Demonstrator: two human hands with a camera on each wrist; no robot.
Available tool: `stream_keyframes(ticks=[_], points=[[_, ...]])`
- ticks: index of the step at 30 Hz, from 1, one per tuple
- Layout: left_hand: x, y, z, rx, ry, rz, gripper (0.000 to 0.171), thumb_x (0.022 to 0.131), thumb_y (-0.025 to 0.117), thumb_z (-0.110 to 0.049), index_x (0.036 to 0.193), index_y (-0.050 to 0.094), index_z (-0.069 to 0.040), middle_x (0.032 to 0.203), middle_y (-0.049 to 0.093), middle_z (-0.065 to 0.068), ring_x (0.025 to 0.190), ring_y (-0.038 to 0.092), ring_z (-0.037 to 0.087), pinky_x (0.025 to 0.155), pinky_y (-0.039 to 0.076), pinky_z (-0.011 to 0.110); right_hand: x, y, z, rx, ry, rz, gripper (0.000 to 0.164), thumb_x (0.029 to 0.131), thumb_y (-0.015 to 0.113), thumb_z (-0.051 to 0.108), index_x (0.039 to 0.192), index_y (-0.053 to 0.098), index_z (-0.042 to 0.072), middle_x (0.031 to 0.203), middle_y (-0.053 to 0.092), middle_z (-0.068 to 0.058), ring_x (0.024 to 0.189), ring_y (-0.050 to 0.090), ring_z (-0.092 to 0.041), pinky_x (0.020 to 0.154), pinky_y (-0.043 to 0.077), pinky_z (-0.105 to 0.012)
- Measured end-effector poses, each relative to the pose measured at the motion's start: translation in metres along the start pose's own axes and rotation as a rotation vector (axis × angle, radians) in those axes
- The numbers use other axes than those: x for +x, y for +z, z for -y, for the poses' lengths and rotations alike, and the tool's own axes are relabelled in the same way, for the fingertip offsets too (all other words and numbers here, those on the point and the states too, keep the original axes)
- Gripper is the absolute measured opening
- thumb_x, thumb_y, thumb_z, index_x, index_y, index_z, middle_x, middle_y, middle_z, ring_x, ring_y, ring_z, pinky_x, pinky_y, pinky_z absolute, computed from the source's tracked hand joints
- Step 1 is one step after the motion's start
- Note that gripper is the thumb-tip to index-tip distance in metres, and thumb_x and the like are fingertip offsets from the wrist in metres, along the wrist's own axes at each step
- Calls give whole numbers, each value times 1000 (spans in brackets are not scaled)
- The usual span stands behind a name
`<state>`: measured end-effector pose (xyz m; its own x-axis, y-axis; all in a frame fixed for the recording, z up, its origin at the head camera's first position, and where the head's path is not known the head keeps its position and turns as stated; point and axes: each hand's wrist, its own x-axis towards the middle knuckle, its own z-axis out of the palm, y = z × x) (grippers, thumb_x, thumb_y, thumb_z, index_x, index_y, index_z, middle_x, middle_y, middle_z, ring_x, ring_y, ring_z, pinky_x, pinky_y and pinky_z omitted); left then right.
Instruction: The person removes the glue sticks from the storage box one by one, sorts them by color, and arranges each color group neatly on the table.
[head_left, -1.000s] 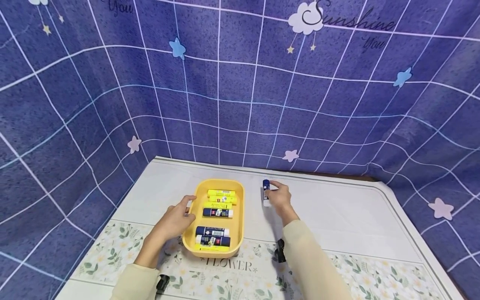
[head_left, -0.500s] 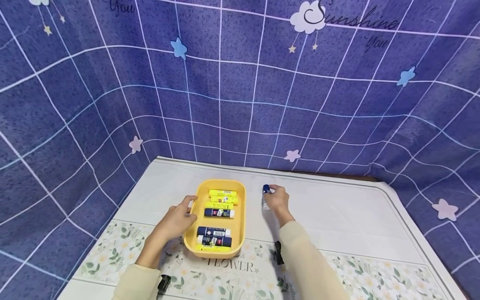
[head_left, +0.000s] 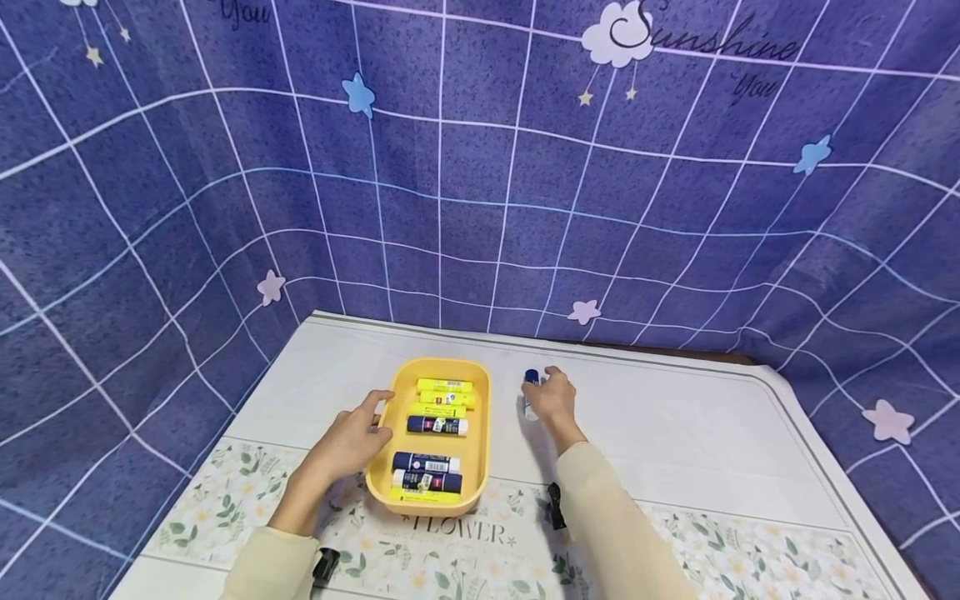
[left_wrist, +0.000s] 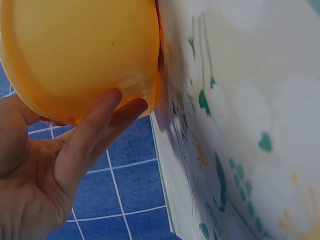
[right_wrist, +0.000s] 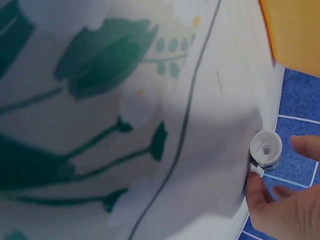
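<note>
A blue-and-white glue stick (head_left: 532,377) lies on the white upper part of the table, to the right of the yellow tray (head_left: 484,437). Its round white base (right_wrist: 266,147) faces the right wrist camera. My right hand (head_left: 553,397) is at the stick, the thumb above it and apart from the base, other fingers beside it and touching. At the tray's left side, my left hand (head_left: 351,442) holds the wall, thumb over the rim and fingers (left_wrist: 92,120) against the outside. Inside the tray lie yellow glue sticks (head_left: 442,400) and dark blue glue sticks (head_left: 426,463).
A floral tablecloth band (head_left: 750,542) with printed lettering crosses the near part of the table. Blue gridded curtain (head_left: 465,167) with stars hangs behind and at both sides. A dark strap piece (head_left: 556,506) sits by the right sleeve.
The right hand has come slightly nearer with the glue stick, then its fingers have spread from the cap. The left hand and tray stay where they were.
</note>
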<state>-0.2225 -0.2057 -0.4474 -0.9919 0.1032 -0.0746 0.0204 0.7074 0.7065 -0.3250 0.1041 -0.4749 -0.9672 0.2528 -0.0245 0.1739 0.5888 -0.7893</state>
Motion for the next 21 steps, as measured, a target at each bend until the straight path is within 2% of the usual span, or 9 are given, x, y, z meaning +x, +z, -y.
stream_keyframes(ticks=[4,6,9,13,17,21], points=[[0,0,-1,14,-4,0,61,99,54,-13,158,37,-6,139,57,39,121,66,47,74,61,36,3,-1,3,29,-3,-48,76,91,72,30,152,43,-4,132,66,-31,133,56,-47,114,43,-52],[0,-1,-1,14,-5,2,61,99,54,-13,158,37,-6,139,57,39,122,66,48,74,60,36,4,-3,7,47,-28,-63,78,90,73,34,153,43,-2,124,69,-29,125,60,-45,111,46,-52],[0,-1,0,15,-3,1,61,99,54,-12,158,36,-6,139,57,39,120,66,48,73,60,35,4,-6,15,102,-80,-35,79,90,74,36,155,44,4,115,69,-20,108,65,-35,100,51,-47],[2,-1,0,14,-4,4,61,100,54,-13,158,36,-6,140,57,39,122,66,48,73,60,35,-1,-11,29,219,-161,80,76,89,77,32,156,45,13,117,67,-13,101,64,-23,91,54,-38],[2,-1,-1,19,-8,6,61,100,53,-14,158,36,-7,140,57,38,123,65,48,78,62,39,-8,-15,43,343,-228,242,73,89,80,20,155,48,18,125,66,-15,109,64,-23,93,55,-32],[1,-1,-2,18,-6,3,61,100,53,-13,158,37,-6,139,58,38,121,67,47,81,62,42,-13,-15,51,429,-273,383,72,88,80,7,153,51,19,127,65,-19,109,64,-21,94,56,-29]])
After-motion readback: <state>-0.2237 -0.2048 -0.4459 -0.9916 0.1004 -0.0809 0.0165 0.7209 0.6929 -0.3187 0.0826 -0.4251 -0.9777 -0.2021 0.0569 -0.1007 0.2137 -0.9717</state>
